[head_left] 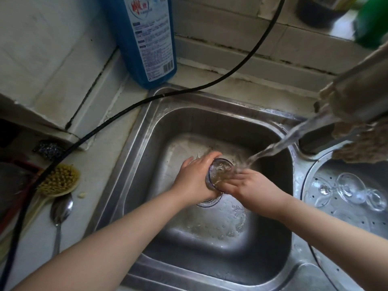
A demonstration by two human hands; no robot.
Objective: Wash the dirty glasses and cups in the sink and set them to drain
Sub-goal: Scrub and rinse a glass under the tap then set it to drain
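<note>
Glass being rinsed sits over the sink drain, gripped around its side by the left hand while the right hand holds its other side under running water. Clean glasses already lie draining on the perforated tray alongside, so washing seems partly done.

glass: clear, tilted, under running water | sink: steel, wet | drained glasses: inverted, right basin
</note>
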